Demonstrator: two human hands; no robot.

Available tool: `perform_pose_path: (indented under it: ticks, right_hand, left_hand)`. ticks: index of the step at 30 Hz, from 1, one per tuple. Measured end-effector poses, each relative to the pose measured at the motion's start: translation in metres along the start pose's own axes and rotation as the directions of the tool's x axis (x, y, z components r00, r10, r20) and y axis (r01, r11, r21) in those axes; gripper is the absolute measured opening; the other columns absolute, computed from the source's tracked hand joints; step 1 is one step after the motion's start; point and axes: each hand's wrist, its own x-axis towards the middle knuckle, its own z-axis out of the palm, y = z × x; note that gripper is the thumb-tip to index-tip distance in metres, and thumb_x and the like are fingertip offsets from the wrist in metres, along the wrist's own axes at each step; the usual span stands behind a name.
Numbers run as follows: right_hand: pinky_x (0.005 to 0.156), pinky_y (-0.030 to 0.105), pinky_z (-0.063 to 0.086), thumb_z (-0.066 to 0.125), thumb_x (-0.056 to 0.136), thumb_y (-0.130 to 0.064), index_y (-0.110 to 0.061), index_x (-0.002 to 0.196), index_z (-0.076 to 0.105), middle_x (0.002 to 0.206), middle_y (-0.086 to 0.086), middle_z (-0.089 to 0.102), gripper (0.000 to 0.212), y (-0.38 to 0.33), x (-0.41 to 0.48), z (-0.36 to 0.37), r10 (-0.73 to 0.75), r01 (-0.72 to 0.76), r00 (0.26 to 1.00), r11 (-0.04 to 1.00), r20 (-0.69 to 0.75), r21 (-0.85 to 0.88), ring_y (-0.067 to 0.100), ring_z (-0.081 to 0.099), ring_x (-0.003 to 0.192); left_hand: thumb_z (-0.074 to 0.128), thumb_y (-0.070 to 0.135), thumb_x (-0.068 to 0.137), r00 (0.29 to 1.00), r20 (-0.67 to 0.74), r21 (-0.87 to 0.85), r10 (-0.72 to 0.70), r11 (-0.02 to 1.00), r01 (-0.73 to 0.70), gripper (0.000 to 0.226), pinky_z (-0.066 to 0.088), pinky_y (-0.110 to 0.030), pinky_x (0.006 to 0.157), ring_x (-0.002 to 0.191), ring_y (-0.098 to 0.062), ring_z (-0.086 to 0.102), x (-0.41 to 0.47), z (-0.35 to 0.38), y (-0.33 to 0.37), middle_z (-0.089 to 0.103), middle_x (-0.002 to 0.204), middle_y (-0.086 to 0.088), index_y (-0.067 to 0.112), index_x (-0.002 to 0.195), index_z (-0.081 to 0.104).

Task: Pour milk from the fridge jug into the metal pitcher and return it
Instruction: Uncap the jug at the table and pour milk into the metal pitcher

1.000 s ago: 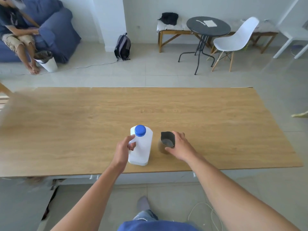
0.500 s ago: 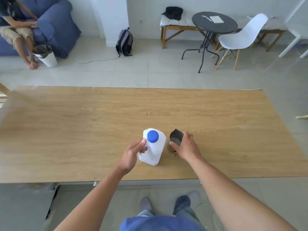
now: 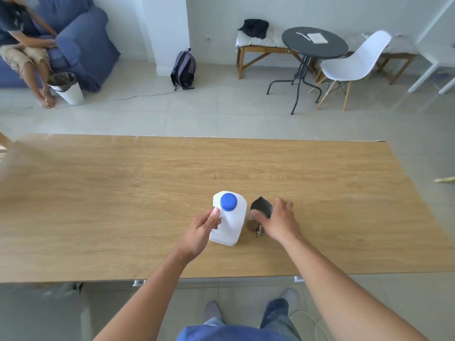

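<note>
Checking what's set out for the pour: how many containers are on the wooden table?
2. The white milk jug with a blue cap stands near the table's front edge, held by the left hand. The metal pitcher stands just right of it, under the right hand.

We see a white plastic milk jug [image 3: 230, 223] with its blue screw cap [image 3: 228, 201] on, standing upright on the worktop. Just right of it stands a small open metal pitcher [image 3: 259, 214], spout pointing away.
</note>
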Motion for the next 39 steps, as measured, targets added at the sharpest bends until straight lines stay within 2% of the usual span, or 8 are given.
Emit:
perform_pose_path:
  ticks: [3,6,9,14,21,27,32,39]
  right_hand:
    - [0.099,0.051,0.054,0.054,0.104,-0.071,-0.016,0.155,0.047,0.150,0.010,0.047,0.075,-0.017,-0.007,-0.029,-0.062,0.067,0.980,0.998,-0.190,0.017,0.031,0.054,0.136]
    - [0.089,0.040,0.056,0.052,0.107,-0.068,-0.021,0.132,0.064,0.121,-0.004,0.068,0.054,-0.045,-0.018,-0.058,-0.176,0.198,0.964,0.975,-0.201,0.098,0.020,0.067,0.114]
    - [0.077,0.039,0.059,0.056,0.104,-0.070,-0.027,0.105,0.068,0.096,-0.016,0.070,0.045,-0.076,-0.039,-0.073,-0.313,0.331,0.928,0.941,-0.201,0.064,0.013,0.069,0.094]
    - [0.074,0.037,0.058,0.060,0.100,-0.073,-0.025,0.110,0.065,0.108,-0.011,0.065,0.049,-0.112,-0.069,-0.076,-0.467,0.451,0.872,0.883,-0.147,-0.131,0.015,0.067,0.093]
    - [0.065,0.036,0.047,0.058,0.103,-0.069,-0.014,0.120,0.063,0.116,0.004,0.066,0.058,-0.134,-0.092,-0.063,-0.414,0.338,0.907,0.827,-0.079,-0.449,0.026,0.074,0.098]
    - [0.068,0.034,0.045,0.056,0.109,-0.059,-0.010,0.124,0.061,0.118,0.008,0.067,0.052,-0.143,-0.094,-0.054,-0.372,0.300,0.925,0.835,-0.072,-0.461,0.025,0.073,0.104]
    - [0.088,0.031,0.052,0.054,0.113,-0.051,-0.006,0.129,0.057,0.124,0.011,0.066,0.048,-0.141,-0.092,-0.050,-0.442,0.365,0.896,0.796,-0.051,-0.482,0.023,0.068,0.111]
    - [0.087,0.029,0.048,0.052,0.115,-0.049,-0.007,0.130,0.056,0.123,0.009,0.063,0.045,-0.139,-0.090,-0.052,-0.491,0.410,0.870,0.773,-0.047,-0.484,0.021,0.066,0.113]
  left_hand:
    - [0.040,0.049,0.117,1.000,-0.008,-0.021,0.015,1.000,-0.015,0.051,0.041,-0.038,0.090,0.086,-0.014,0.047,-0.001,0.001,-0.002,0.046,0.084,0.007,0.010,0.086,0.049]
    - [0.040,0.045,0.118,1.000,0.002,-0.054,0.011,0.998,-0.010,0.049,0.038,-0.039,0.088,0.087,-0.018,0.046,-0.004,0.003,-0.002,0.045,0.084,0.003,0.012,0.082,0.045]
    - [0.040,0.046,0.117,1.000,-0.012,-0.089,-0.012,0.996,0.011,0.046,0.033,-0.038,0.085,0.088,-0.019,0.045,-0.007,0.006,0.001,0.046,0.084,0.002,0.018,0.080,0.046]
    - [0.041,0.044,0.117,0.999,-0.049,-0.120,-0.021,0.993,0.015,0.046,0.034,-0.039,0.082,0.084,-0.019,0.044,-0.008,0.010,0.003,0.049,0.082,0.002,0.019,0.080,0.053]
    - [0.042,0.055,0.112,0.997,-0.057,-0.122,-0.052,0.992,0.045,0.062,0.038,-0.038,0.086,0.085,-0.018,0.048,-0.011,0.012,0.002,0.057,0.084,0.001,0.001,0.088,0.059]
    - [0.038,0.049,0.117,0.996,-0.060,-0.111,-0.060,0.992,0.053,0.059,0.039,-0.033,0.086,0.085,-0.016,0.048,-0.010,0.013,0.000,0.056,0.085,0.003,-0.001,0.093,0.058]
    - [0.033,0.036,0.122,0.995,-0.045,-0.095,-0.091,0.992,0.087,0.049,0.038,-0.022,0.080,0.081,-0.015,0.043,-0.009,0.012,-0.001,0.049,0.081,0.002,0.012,0.082,0.048]
    - [0.033,0.045,0.121,0.994,-0.058,-0.092,-0.098,0.991,0.092,0.055,0.033,-0.036,0.081,0.080,-0.021,0.038,-0.004,0.016,-0.005,0.043,0.079,-0.002,0.010,0.079,0.041]
